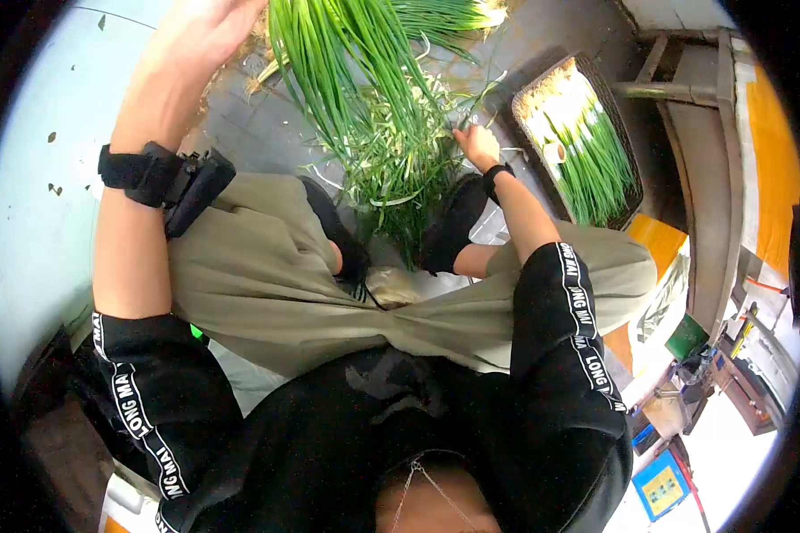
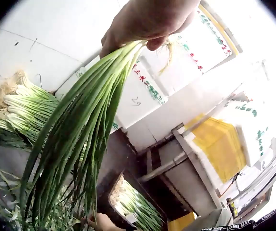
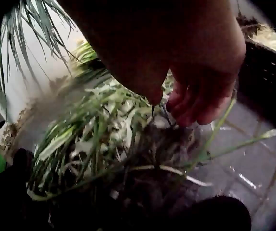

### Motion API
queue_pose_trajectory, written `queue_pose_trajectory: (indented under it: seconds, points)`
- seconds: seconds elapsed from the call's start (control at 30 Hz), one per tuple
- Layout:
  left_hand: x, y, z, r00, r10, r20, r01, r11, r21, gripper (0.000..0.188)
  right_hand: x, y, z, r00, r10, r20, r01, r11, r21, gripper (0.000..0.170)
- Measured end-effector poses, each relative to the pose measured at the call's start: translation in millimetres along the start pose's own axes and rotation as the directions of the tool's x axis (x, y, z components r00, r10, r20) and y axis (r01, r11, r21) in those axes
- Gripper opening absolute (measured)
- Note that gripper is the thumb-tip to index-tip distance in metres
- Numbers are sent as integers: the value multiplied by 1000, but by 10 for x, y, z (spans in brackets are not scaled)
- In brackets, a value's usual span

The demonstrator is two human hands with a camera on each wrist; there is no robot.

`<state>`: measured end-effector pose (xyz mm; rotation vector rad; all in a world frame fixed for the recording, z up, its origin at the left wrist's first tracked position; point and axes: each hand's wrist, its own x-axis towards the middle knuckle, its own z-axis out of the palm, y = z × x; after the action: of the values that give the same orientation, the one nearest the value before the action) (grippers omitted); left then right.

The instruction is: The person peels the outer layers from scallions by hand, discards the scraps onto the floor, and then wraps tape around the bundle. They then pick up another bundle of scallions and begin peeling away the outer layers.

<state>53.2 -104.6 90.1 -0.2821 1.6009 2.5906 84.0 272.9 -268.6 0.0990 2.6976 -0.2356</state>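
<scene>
My left hand grips a bunch of green onions at the pale root end, raised above the floor. In the left wrist view, long green leaves hang down from that hand. Low over a pile of loose leaves and peelings is my right hand. The right wrist view shows this hand with bent fingers and the thumb a little apart from them, above the scraps. Thin dark strands show below the thumb tip; whether the fingers pinch them is unclear.
A dark basket of green onions stands to the right of the pile. More onions lie on the floor beyond. At the right is a frame, with white boxes behind. Both shoes flank the pile.
</scene>
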Motion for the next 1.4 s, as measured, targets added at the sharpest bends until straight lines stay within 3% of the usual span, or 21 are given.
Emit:
queue_pose_trajectory:
  seconds: [0.23,0.37,0.43,0.53,0.63,0.67,0.77,0.8,0.83,0.93,0.97,1.07,1.1,1.13,1.17,1.2,1.33,1.4]
  points:
    - [108,-19,-26,996,-35,78,33,999,26,17,-117,289,245,997,9,73,-5,999,-50,54]
    - [57,-20,95,997,-45,62,44,999,11,23,-173,366,109,991,-60,120,64,997,-31,43]
    - [11,-19,178,997,-45,55,50,994,-96,32,-148,439,98,995,-63,81,69,995,-68,39]
    - [92,-10,103,987,-91,129,101,992,-72,37,-138,542,-34,984,-130,119,152,968,-198,35]
    - [73,-36,86,987,-35,155,46,997,-68,34,-45,603,-283,964,-168,204,213,952,-222,32]
    - [127,-56,35,981,-63,185,81,992,-94,31,-3,616,-304,971,-195,135,223,944,-242,31]
    - [141,-73,14,950,-53,308,100,985,-138,27,66,495,-486,965,-241,101,240,971,21,27]
    - [210,-143,-38,958,-37,284,74,990,-123,21,154,545,-387,953,-285,106,275,956,100,25]
    - [197,-146,-35,960,-24,279,63,990,-129,21,165,503,-378,929,-322,186,286,938,194,33]
    - [166,-132,-8,958,-120,262,158,979,-130,15,79,380,-396,887,-296,354,323,946,-16,59]
    - [153,-131,-2,961,-111,251,147,981,-126,15,28,283,-459,907,-262,330,302,950,-74,53]
    - [194,-161,-41,964,-14,265,61,984,-168,17,94,106,-809,938,-265,222,277,961,-24,44]
    - [197,-153,-55,965,-10,264,53,986,-160,17,107,52,-959,935,-348,64,349,937,8,41]
    - [205,-141,-50,963,5,271,43,984,-171,18,272,129,-1014,866,-490,-97,498,863,88,34]
    - [198,-132,-57,958,24,285,31,982,-185,19,-37,-234,-1488,873,-453,-178,476,872,117,29]
    - [215,-138,-40,957,24,289,29,984,-178,19,73,-230,-1607,809,-513,-288,582,770,261,27]
    - [232,-155,46,928,-7,372,83,979,-187,26,-335,-774,-2419,827,-442,-349,562,674,479,22]
    - [118,-137,148,922,43,384,27,984,-174,32,-755,-1111,-2687,731,-530,-430,683,579,446,20]
